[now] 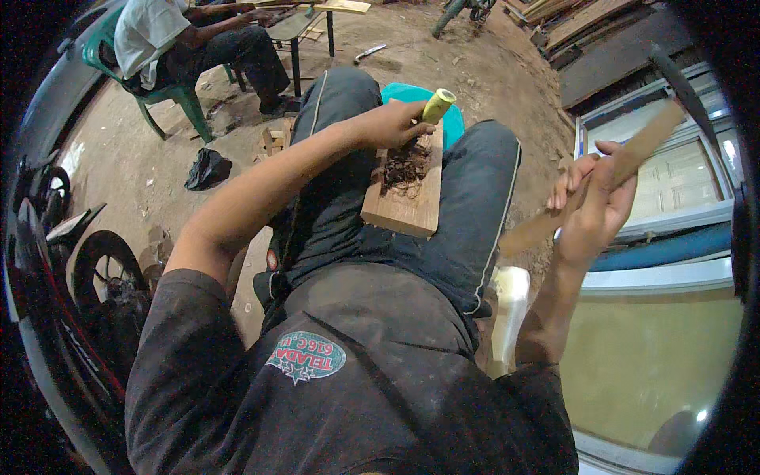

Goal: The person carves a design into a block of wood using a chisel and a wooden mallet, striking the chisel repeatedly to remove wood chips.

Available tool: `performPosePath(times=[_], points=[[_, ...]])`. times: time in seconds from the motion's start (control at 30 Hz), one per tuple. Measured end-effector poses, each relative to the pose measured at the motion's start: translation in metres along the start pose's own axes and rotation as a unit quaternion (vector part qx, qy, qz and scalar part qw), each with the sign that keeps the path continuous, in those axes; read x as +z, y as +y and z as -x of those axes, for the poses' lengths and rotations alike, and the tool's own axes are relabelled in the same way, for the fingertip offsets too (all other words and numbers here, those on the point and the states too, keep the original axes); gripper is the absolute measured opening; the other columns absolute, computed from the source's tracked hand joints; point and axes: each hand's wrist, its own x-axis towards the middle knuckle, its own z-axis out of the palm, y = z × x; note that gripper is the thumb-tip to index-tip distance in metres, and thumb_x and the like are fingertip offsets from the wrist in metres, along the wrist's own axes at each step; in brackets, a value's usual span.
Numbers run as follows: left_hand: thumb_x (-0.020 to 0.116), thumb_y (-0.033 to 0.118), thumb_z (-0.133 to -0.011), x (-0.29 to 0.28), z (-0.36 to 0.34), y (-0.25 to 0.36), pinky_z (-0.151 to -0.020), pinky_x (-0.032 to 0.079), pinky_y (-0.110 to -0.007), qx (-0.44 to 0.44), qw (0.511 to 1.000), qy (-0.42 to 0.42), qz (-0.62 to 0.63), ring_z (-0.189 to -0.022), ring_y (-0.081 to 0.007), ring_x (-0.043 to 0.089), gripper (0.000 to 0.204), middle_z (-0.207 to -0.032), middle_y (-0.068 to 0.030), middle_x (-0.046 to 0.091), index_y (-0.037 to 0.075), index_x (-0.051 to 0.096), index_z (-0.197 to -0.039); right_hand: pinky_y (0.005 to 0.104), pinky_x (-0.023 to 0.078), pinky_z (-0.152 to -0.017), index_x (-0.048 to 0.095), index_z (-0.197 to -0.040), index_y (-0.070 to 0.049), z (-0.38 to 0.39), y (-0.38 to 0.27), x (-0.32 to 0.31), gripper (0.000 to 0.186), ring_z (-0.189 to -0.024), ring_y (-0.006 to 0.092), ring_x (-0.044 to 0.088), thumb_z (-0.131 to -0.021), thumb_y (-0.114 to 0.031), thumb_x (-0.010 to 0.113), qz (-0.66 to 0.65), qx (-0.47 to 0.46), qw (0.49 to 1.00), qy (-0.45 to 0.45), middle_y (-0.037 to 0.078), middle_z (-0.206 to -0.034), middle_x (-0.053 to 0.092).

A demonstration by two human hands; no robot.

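Block (427,207) of thick brown wood is laid between the two thighs (479,190), and its upper face is littered with dark curled shavings (405,172). Over the far part of the block, a yellow handle (437,108) is gripped in the left hand (398,127): fingers are closed around its lower portion, the top is left sticking out, tilted to the right, and whatever is fixed beneath is hidden by the hand, so whether the wood is touched there cannot be told. Out to the right of the block, well apart from it, a flat wooden slat (645,144) is clamped in the right hand (598,198), held about its middle, one end slanted down toward the block's side, the other raised away, its edges softened by blur. Just beyond the block, a teal surface (453,127) is glimpsed between the knees. Far to the left of the block, past a crumpled black bag (208,169), a green chair (186,103) is occupied by a co-worker (150,39), beside whom a table (289,28) is placed. Well beyond the block, a small curved object (370,53) is seen on the floor (475,75); a motorcycle (103,261) is parked far to its left.
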Motion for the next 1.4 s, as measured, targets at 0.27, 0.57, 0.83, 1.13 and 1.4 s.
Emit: performPosePath(times=[0.27, 0.57, 0.83, 1.13, 1.4], points=[[0.056, 0.032, -0.100, 0.000, -0.005, 0.006, -0.080, 0.051, -0.042, 0.027, 1.000, 0.007, -0.014, -0.096, -0.0369, 0.067, 0.037, -0.103, -0.0211, 0.068, 0.003, 0.052, -0.122, 0.0458, 0.047, -0.061, 0.054, -0.107, -0.004, 0.013, 0.057, 0.004, 0.030, -0.064, 0.0273, 0.061, -0.098, -0.032, 0.059, 0.369, 0.083, 0.914, -0.148, 0.015, -0.076, 0.058], [0.055, 0.034, -0.100, -0.002, 0.000, 0.006, -0.084, 0.051, -0.045, 0.033, 0.999, 0.028, 0.006, -0.103, -0.0393, 0.065, 0.039, -0.111, -0.0216, 0.067, 0.003, 0.052, -0.123, 0.0202, 0.039, -0.045, 0.046, -0.119, -0.004, 0.009, 0.001, 0.017, 0.026, -0.054, 0.0078, 0.045, -0.104, -0.025, 0.049, -0.040, -0.056, 0.996, 0.059, 0.001, -0.072, 0.047], [0.058, 0.028, -0.099, 0.003, -0.004, -0.011, -0.081, 0.052, -0.043, 0.065, 0.998, 0.022, 0.013, -0.099, -0.0357, 0.067, 0.035, -0.107, -0.0201, 0.068, 0.003, 0.053, -0.122, 0.0380, 0.048, -0.065, 0.057, -0.104, -0.001, 0.007, 0.044, 0.006, 0.030, -0.070, 0.0188, 0.056, -0.098, -0.031, 0.059, 0.359, 0.017, 0.926, -0.115, 0.010, -0.074, 0.056], [0.057, 0.032, -0.099, 0.000, -0.001, 0.012, -0.082, 0.051, -0.044, 0.004, 1.000, 0.025, -0.013, -0.099, -0.0363, 0.066, 0.038, -0.107, -0.0200, 0.068, 0.003, 0.051, -0.123, 0.0214, 0.037, -0.043, 0.048, -0.116, -0.004, 0.016, 0.047, 0.015, 0.024, -0.049, 0.0064, 0.044, -0.102, -0.023, 0.053, -0.017, -0.073, 0.997, -0.014, 0.001, -0.069, 0.048], [0.058, 0.026, -0.100, -0.008, -0.003, 0.000, -0.081, 0.052, -0.036, -0.029, 0.988, 0.125, 0.085, -0.093, -0.0223, 0.067, 0.031, -0.103, -0.0145, 0.069, 0.000, 0.056, -0.117, 0.0230, 0.036, -0.037, 0.051, -0.120, -0.004, 0.009, 0.085, -0.004, 0.026, -0.042, 0.0083, 0.043, -0.098, -0.017, 0.054, -0.042, 0.250, 0.962, -0.103, 0.002, -0.069, 0.047]])
